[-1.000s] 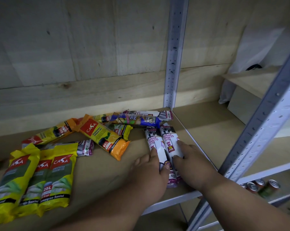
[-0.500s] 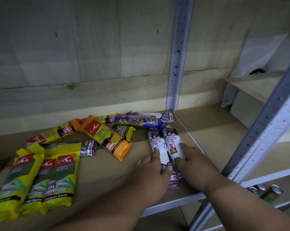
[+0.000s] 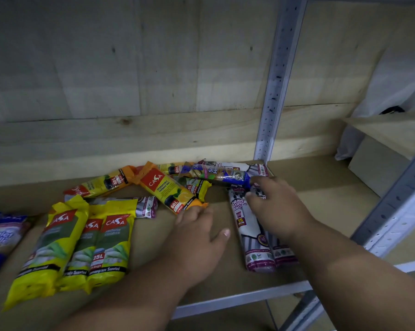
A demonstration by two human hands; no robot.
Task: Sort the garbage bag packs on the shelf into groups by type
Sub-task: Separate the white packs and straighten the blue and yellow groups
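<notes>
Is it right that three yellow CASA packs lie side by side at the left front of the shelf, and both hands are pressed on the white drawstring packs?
Not quite. The head view shows three yellow CASA packs side by side at the left front, but only the right hand is over the white drawstring packs. The left hand rests on the bare shelf beside them.

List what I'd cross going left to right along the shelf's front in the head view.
blue pack → three yellow 25L packs → left hand → white drawstring packs → right hand → metal upright
</notes>
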